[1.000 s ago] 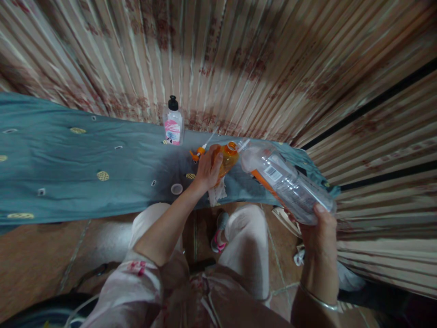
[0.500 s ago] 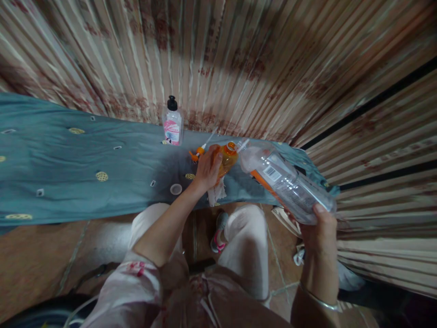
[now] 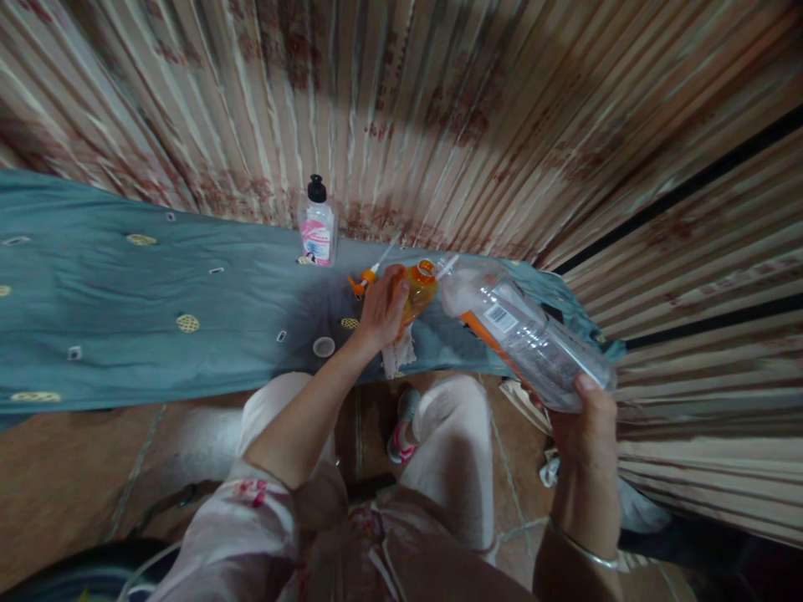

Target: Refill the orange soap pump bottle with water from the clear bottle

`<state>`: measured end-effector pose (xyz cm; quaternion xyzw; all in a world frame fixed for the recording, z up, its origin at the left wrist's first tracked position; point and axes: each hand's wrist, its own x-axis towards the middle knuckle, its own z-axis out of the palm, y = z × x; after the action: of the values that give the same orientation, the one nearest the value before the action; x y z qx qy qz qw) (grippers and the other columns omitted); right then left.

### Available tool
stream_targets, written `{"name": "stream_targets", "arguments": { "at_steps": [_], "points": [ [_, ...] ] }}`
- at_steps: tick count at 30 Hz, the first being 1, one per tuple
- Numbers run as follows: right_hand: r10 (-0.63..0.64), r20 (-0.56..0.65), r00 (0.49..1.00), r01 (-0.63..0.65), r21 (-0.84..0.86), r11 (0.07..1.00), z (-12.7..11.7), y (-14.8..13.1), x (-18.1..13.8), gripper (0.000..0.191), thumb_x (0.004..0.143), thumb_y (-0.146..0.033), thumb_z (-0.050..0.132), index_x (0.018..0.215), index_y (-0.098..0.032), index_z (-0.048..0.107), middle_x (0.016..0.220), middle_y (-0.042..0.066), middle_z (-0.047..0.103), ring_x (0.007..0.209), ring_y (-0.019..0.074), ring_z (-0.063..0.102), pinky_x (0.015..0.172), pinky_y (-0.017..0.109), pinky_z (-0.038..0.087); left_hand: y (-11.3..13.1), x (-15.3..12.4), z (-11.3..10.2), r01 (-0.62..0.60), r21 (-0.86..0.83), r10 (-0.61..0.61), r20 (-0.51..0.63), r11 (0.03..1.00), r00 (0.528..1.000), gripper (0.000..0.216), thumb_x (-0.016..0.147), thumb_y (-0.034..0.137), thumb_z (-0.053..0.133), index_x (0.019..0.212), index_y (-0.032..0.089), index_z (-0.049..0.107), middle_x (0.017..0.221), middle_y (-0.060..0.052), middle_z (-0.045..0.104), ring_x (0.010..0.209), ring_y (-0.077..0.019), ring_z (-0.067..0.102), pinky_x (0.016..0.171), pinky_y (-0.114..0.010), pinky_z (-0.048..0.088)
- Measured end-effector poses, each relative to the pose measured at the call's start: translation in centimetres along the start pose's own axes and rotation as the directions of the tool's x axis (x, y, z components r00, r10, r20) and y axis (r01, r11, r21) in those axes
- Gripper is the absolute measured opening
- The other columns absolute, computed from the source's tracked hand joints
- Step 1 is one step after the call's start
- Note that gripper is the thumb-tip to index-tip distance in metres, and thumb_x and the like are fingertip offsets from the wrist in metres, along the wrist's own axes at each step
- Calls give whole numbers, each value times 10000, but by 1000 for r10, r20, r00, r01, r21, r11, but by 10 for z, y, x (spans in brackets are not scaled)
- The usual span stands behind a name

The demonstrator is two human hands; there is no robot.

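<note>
My left hand (image 3: 384, 311) is wrapped round a small orange see-through bottle (image 3: 419, 293), its uncapped mouth tilted up to the right. In my right hand (image 3: 580, 410) is a large clear plastic bottle (image 3: 524, 330) with a barcode and an orange label edge. It is tipped so that its neck points left, close to the orange bottle's mouth; whether they touch I cannot tell. An orange pump top (image 3: 362, 283) with a clear tube lies just behind my left hand. A crumpled whitish cloth or tissue (image 3: 397, 353) sits below the orange bottle.
A clear bottle with a black cap and pink label (image 3: 317, 232) stands at the back of the teal cloth surface (image 3: 125, 293). A small round white cap (image 3: 324, 346) lies near the front edge. A pleated curtain (image 3: 376, 109) hangs close behind.
Almost nothing differs. My right hand and the large clear bottle's base have shifted very slightly left; both bottles keep the same tilt.
</note>
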<state>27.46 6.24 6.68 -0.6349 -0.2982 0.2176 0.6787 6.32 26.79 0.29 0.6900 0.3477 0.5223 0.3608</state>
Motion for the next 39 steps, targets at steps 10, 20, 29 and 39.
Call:
{"name": "stream_targets", "arguments": {
  "at_steps": [10,20,29,39],
  "points": [
    [5,17,1000,-5,-13,1000,-2,4,0,522,691,-537,734,1092,-203,704,781,1,643,584,189,605,550,371,565,2,0,0,9,12,-9,-2,1000,1000,509,1004,631,285,1047,248,618,1011,-100,704,1000,-276,682,967,-436,524],
    [17,-6,1000,-17,-8,1000,-4,6,-1,464,706,-517,731,1058,-215,727,761,-9,648,547,179,590,571,379,574,3,0,-1,18,11,-18,5,1000,1000,552,994,687,273,1056,249,605,1031,-95,700,1021,-283,679,976,-461,513],
    [-8,12,1000,8,18,1000,1,3,-4,476,712,-504,742,1086,-212,707,850,13,662,656,200,651,603,373,589,0,-1,-1,-20,6,20,9,1000,1000,613,993,721,248,1082,225,598,1022,-101,683,1017,-272,672,979,-463,511],
    [-19,28,999,19,15,1000,4,7,-5,496,726,-521,720,1121,-222,695,931,48,707,698,210,653,604,368,590,6,-3,-6,47,3,-47,15,999,999,513,1028,613,315,1118,202,608,1043,-91,701,1017,-246,677,970,-403,528]
  ]
}}
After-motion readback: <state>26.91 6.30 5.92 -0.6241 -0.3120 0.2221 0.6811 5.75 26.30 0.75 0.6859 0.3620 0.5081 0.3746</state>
